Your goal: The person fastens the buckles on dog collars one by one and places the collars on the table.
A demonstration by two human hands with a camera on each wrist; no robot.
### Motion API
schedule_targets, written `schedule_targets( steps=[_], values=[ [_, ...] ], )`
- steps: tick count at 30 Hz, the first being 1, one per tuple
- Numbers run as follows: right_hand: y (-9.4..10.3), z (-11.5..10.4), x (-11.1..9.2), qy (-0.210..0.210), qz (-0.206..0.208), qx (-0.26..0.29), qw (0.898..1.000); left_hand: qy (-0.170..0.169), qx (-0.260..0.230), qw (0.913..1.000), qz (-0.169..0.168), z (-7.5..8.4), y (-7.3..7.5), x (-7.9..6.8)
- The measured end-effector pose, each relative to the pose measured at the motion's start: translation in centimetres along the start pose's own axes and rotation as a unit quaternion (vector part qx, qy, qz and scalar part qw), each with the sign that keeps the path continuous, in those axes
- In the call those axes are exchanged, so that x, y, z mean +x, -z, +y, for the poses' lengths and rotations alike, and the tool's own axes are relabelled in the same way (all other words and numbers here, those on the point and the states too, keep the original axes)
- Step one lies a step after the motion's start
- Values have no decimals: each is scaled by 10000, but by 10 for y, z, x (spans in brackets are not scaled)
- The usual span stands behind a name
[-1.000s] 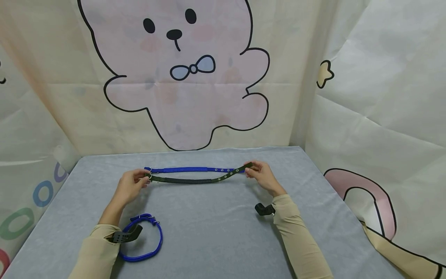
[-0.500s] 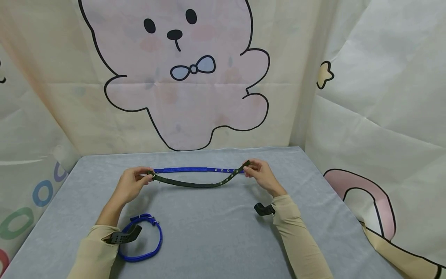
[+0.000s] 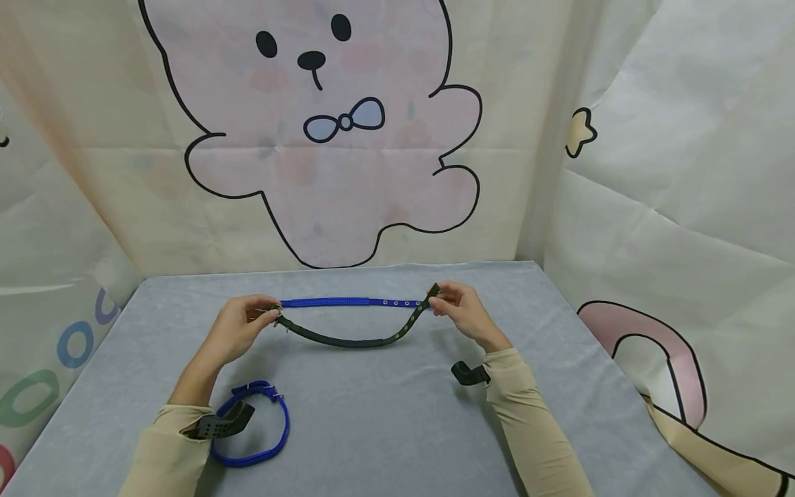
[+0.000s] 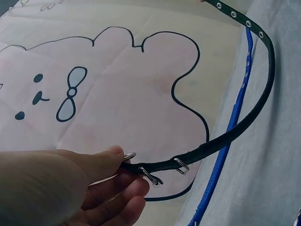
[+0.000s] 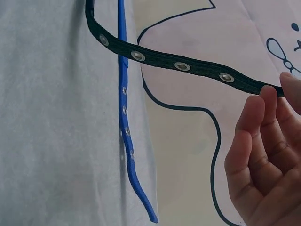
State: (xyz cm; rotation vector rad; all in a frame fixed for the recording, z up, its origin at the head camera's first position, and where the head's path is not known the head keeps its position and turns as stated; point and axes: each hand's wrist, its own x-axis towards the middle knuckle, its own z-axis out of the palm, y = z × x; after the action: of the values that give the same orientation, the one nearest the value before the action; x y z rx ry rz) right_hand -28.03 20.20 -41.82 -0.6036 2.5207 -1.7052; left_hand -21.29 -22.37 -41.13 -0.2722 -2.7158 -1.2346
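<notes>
A dark green collar (image 3: 348,342) with metal eyelets sags in a curve between both hands. My left hand (image 3: 239,328) pinches its buckle end between thumb and fingers; in the left wrist view the metal buckle and D-ring (image 4: 181,165) show close to the fingertips. The other end, with the eyelets (image 5: 182,66), is pinched by my right hand (image 3: 462,310). Behind it a blue collar (image 3: 329,301) lies stretched straight across the far part of the table, its left end hidden by the left hand. A second blue collar (image 3: 287,421), buckled into a loop, lies near the left forearm.
The table (image 3: 385,414) is covered with grey cloth. Printed fabric walls (image 3: 497,207) stand behind it and at both sides. A black wrist camera mount (image 3: 223,422) on the left sleeve partly covers the looped blue collar; another mount (image 3: 470,373) sits on the right wrist.
My hands have come closer together, the left moving right and the right slightly left. The green collar between them sags deeper. Both blue collars have stayed in place.
</notes>
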Motion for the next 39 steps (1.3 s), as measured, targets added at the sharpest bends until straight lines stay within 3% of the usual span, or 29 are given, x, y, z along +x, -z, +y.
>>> schedule_targets(
  steps=[6,22,30,39],
  values=[
    [-4,-10,-2,-83,-17,-91,9999,-128,-8,9999,-39,10,-1,-2],
    [-22,-25,-5,201,-644,35,9977,-229,-10,9987,-461,30,-2,-7],
    [-26,-31,-8,301,-866,77,9958,-416,-297,9958,-755,41,-2,-11],
    [-29,-30,-8,176,-1329,-174,9908,-558,-239,9927,-1039,39,-10,-10]
  ],
)
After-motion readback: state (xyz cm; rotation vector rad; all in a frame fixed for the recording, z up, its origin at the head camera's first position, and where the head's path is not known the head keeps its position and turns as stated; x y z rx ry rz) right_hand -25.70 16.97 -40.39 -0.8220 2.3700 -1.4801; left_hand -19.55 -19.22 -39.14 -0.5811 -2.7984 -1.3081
